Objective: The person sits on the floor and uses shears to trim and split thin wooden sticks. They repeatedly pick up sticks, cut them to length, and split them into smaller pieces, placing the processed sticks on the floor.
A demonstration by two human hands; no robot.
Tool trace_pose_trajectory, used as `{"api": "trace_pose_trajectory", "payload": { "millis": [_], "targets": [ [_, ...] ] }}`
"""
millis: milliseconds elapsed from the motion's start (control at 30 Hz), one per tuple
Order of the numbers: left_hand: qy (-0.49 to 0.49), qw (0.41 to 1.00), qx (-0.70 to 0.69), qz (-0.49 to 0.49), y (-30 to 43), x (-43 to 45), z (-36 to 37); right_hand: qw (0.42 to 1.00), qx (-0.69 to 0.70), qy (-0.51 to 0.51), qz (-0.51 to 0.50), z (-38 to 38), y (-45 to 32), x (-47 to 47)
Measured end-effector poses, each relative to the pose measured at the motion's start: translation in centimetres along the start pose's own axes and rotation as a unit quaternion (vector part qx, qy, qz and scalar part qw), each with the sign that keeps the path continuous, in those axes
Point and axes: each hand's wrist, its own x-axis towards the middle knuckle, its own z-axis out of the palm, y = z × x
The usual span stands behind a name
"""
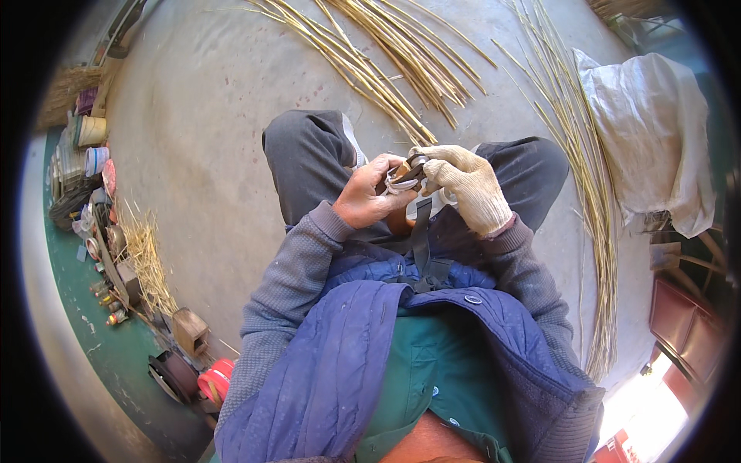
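Observation:
Over my lap, my bare left hand (370,191) grips a small hand tool (412,171) with dark metal parts, a tan piece and a whitish cord or strip wound about it. My right hand (468,182), in a cream knitted glove, has its thumb and fingers closed on the tool's far end, by a round metal part. Both hands almost meet there, between my bent knees. A dark strap hangs just below the tool. Beyond my knees, long dry stalks (370,72) lie in bunches on the floor, their near ends close past the hands. The tool's exact kind cannot be told.
To the right, a long bundle of thin greenish stalks (599,254) lies beside a white woven sack (648,133). Along the left wall stand tubs, a straw heap (147,260), a wooden block (190,331) and a red round container (217,379). A reddish-brown seat or case is at the lower right.

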Motion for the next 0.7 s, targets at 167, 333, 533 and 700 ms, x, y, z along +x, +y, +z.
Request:
{"api": "trace_pose_trajectory", "payload": {
  "millis": [167, 333, 533, 700],
  "targets": [
    [0.029, 0.994, 0.101, 0.032, -3.6, 0.1, 0.8, 1.0, 0.013, 0.01, 0.009, -0.2, 1.5, 0.8],
    [0.039, 0.998, -0.038, -0.026, -3.2, 0.9, 0.5, 0.999, 0.016, 0.028, 0.008, 0.0, 0.3, 0.6],
    [0.062, 0.987, -0.147, 0.011, 0.2, 2.8, -2.9, 0.995, 0.028, 0.062, -0.072, 0.1, -1.6, 1.6],
    [0.045, 0.984, -0.168, 0.034, 3.3, 3.5, -3.0, 0.973, -0.071, 0.12, -0.185, 0.9, -3.3, 1.7]
  ]
}}
